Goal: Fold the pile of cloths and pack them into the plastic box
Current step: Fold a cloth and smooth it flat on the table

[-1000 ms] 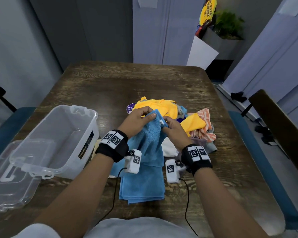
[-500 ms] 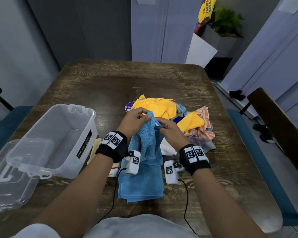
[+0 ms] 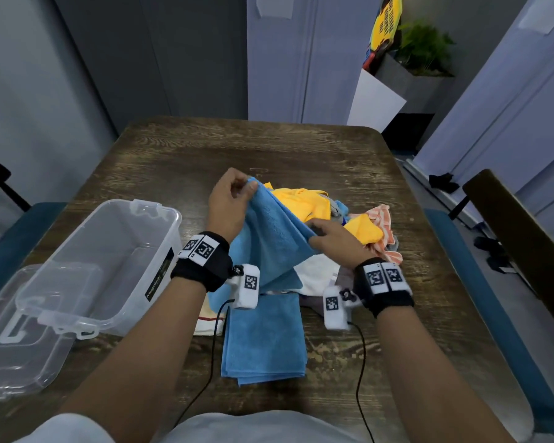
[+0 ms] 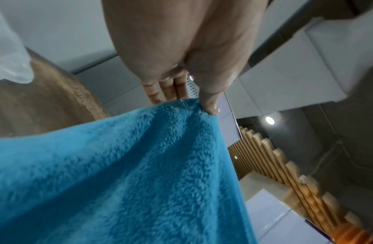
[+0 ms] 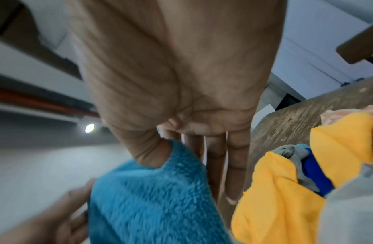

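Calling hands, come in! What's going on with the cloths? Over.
Left hand pinches lifted blue cloth by a corner. Right hand pinches another edge. Plastic box open, no cloths inside. Nothing blocking.

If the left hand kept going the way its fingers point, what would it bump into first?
Probably nothing close. The left hand, pinching the blue cloth, points up and away over the table; the wrist view shows only open room beyond its fingers.

1. A corner of the blue cloth point(image 4: 129, 173) is pinched between the thumb and fingers of the left hand point(image 4: 181, 49).
2. A table point(image 4: 45, 107) edge and a plastic box point(image 4: 8, 57) corner are noted at left.
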### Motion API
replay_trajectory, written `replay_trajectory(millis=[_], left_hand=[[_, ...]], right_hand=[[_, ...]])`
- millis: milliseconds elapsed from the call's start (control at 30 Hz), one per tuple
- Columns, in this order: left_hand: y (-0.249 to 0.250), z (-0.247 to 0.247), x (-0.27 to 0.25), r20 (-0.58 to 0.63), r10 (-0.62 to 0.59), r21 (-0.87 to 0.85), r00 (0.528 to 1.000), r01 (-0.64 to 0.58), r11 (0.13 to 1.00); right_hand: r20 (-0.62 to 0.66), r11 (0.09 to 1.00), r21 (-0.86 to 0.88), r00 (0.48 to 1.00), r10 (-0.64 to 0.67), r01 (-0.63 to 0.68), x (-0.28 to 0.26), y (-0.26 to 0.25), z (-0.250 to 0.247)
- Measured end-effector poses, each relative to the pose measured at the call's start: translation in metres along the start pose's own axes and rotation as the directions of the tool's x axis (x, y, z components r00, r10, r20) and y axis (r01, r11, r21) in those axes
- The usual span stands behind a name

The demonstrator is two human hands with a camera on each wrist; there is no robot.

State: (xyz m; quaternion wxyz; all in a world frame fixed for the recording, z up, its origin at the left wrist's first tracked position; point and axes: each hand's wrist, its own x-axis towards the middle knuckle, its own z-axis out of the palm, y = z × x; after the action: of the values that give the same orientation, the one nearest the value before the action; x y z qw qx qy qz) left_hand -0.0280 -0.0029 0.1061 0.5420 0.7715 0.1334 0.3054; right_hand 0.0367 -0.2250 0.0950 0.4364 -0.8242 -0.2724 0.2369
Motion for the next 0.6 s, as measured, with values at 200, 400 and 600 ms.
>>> replay_trajectory(millis=[200, 400, 600], left_hand=[[0.015, -0.011, 0.005, -0.083, 0.004, -0.107, 0.997, -0.013, 0.994], [0.036, -0.014, 0.015, -0.176, 0.042, -0.156, 0.984, -0.070, 0.985], [0.021, -0.027, 0.014, -0.244, 0.041, -0.110, 0.969, -0.070, 0.991]], right_hand=[[-0.142, 0.829, 0.541, 0.987, -0.078, 0.143, -0.008, -0.027, -0.015], [-0.196, 0.862, 0.435, 0.962, -0.191, 0.259, -0.001, -0.015, 0.019], [-0.325, 0.777, 0.552, 0.936, -0.133, 0.302, -0.003, -0.031, 0.012]])
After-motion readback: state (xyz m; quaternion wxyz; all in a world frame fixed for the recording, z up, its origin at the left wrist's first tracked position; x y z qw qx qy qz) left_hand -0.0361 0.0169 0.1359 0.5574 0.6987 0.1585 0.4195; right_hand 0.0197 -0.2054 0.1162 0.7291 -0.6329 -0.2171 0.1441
